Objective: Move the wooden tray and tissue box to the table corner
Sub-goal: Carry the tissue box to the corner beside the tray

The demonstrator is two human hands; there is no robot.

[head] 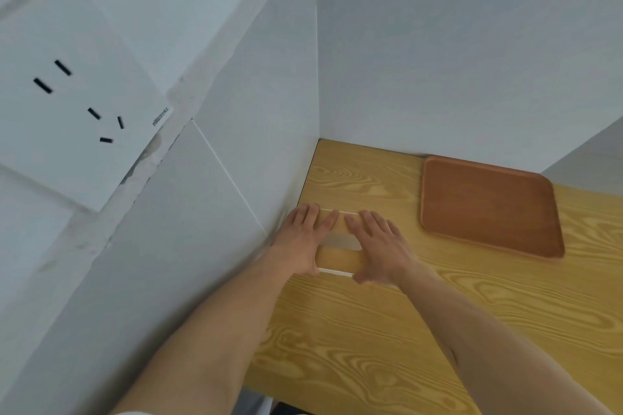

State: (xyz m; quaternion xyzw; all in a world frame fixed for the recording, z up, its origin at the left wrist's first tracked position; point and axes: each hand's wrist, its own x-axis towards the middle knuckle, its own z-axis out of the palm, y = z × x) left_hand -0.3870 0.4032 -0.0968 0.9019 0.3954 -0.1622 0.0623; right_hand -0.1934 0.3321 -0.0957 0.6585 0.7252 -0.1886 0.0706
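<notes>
Resting flat, both hands cover a tissue box [338, 246] with a wood-grain top and white edges, near the left wall on the yellow wooden table [371, 347]. The left hand [300, 239] and right hand [381, 246] lie palm-down, fingers extended and close together, thumbs at the near edge. The wooden tray [485, 205] lies empty to the right, well apart, its far edge against the far wall. A wall socket [74, 94] sits far left.
</notes>
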